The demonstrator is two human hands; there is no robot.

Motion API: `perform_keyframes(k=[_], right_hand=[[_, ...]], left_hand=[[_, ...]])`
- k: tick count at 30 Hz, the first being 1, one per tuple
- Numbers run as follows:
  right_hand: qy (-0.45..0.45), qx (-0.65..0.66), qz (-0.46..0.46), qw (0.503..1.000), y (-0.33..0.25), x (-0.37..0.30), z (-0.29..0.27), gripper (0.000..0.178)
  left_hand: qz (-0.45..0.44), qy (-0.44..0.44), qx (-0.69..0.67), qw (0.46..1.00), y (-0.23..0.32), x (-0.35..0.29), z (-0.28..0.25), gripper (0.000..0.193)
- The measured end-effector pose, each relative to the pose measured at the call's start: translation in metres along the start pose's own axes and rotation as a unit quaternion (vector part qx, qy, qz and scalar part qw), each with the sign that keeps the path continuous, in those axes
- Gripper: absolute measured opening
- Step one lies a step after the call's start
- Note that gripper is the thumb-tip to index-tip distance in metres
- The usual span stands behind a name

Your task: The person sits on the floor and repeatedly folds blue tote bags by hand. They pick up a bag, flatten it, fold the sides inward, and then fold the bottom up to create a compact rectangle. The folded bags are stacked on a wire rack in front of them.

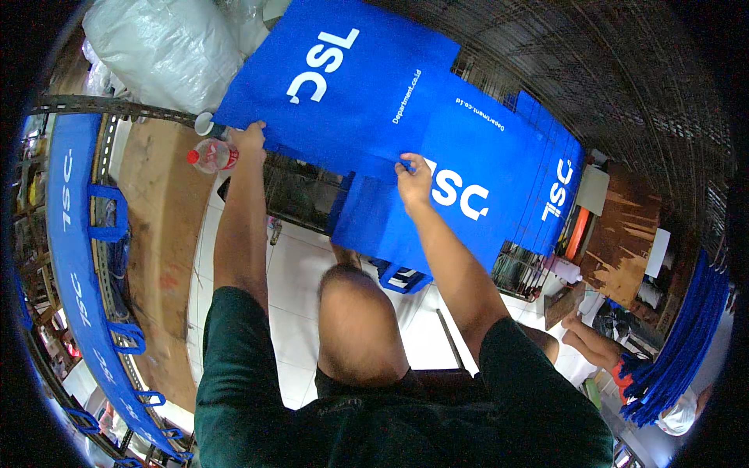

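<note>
A flat, rectangular tote bag of bright blue non-woven fabric with white lettering (pixel 343 86) is held spread open-faced in front of the person, its lower left corner pinched by the left hand (pixel 250 139) and its lower edge gripped by the right hand (pixel 413 181). It lies tilted, overlapping the top of a stack of matching blue fabric bags (pixel 499 179) that fans out to the right. A blue loop handle (pixel 402 277) hangs below the stack's lower edge.
</note>
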State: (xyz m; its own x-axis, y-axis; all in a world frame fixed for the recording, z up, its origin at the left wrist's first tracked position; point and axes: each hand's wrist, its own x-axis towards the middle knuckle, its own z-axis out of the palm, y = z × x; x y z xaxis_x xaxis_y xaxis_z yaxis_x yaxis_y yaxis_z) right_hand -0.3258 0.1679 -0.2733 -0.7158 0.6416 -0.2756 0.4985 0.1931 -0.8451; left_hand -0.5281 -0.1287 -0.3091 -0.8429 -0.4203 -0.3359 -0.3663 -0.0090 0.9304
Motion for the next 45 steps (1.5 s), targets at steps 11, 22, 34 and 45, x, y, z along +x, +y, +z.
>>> perform_keyframes(k=[11, 22, 34, 45], right_hand=[[0.094, 0.024, 0.074, 0.992, 0.043, -0.027, 0.026, 0.012], [0.101, -0.014, 0.073, 0.992, 0.042, -0.017, 0.02, 0.012], [0.137, 0.025, -0.042, 0.989, 0.055, -0.08, -0.158, 0.016], [0.569, -0.128, -0.239, 0.776, -0.05, -0.205, -0.637, 0.023]], left_hand=[[-0.025, -0.07, -0.027, 0.997, -0.026, 0.007, -0.033, 0.066], [-0.021, -0.009, -0.019, 1.0, -0.017, -0.024, -0.017, 0.073], [0.144, -0.042, 0.09, 0.985, -0.008, -0.171, -0.083, 0.08], [0.117, -0.065, 0.08, 0.988, -0.056, -0.293, -0.158, 0.056]])
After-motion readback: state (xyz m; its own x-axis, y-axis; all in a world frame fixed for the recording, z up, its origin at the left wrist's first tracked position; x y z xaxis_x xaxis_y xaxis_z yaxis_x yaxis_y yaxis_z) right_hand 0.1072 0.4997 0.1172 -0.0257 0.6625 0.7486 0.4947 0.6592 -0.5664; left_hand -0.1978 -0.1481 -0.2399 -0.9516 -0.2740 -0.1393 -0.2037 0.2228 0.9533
